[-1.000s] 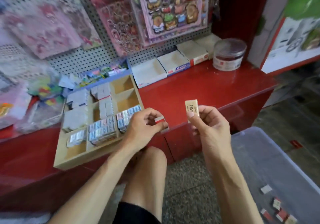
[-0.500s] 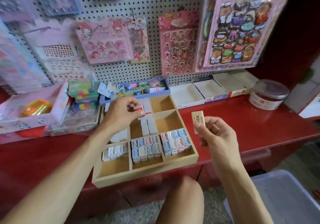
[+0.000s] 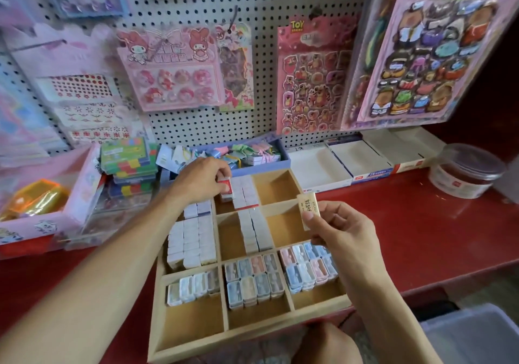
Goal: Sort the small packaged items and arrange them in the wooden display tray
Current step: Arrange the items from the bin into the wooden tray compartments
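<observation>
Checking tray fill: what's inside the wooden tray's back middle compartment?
The wooden tray holds a row of white packets there, plus a red-and-white packet pinched by the left hand. The hand covers that compartment's left part.

Soft, even indoor light, faint shadows; wide-angle bending at the edges, slight overall blur.

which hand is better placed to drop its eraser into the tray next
Left. The left hand already holds its red and white eraser low over the tray's back middle compartment; the right hand holds a yellow eraser higher up.
</observation>
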